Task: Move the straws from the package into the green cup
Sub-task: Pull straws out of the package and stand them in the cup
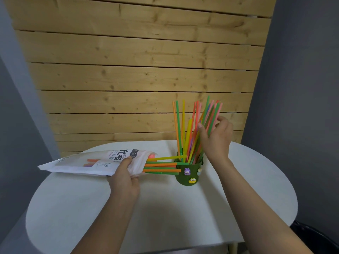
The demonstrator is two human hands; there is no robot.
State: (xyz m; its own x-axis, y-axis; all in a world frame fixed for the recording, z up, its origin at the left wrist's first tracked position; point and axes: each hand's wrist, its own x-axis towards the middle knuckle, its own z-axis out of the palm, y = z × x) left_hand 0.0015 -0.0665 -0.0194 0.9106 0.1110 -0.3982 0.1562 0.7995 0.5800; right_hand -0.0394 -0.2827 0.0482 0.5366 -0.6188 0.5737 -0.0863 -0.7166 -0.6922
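Coloured straws pinched right; left grips package.

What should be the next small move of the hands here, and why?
Probably the right hand lets go of the standing straws in the green cup and reaches for the straws sticking out of the package, held by the left hand.

worktop: smooth matt white | green cup: matt, felt-like, small glossy plastic charms on front | straws in cup: smooth bright plastic | package left of cup: thin glossy plastic film, printed, crinkled | wall behind cup: bare knotty wood planks, matt
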